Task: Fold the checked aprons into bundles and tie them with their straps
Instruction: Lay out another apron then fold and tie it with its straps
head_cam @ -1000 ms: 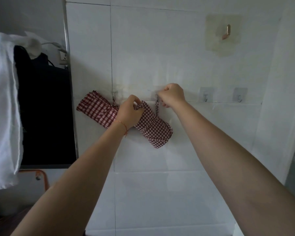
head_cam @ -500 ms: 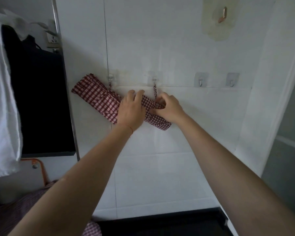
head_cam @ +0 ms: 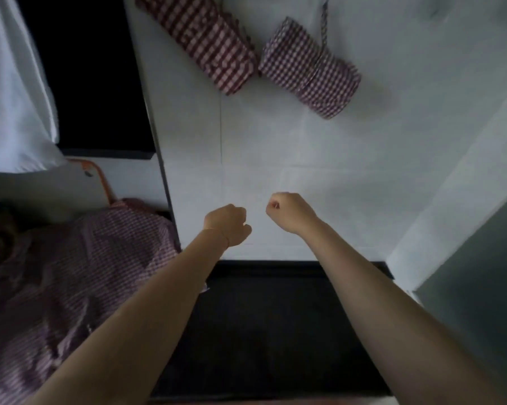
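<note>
Checked bundles point(head_cam: 309, 67) hang tied, apparently; both hands point(head_cam: 227, 225) empty.

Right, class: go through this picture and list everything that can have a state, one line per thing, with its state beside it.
Left bundle: folded, hanging against the wall, nobody holding it.
Right bundle: rolled, bound by its strap, hanging from a strap.
Loose checked apron: unfolded, crumpled in a heap at lower left.
Left hand: curled, holding nothing, well below the bundles.
Right hand: curled, holding nothing.
White cloth: hanging at the left edge.
</note>
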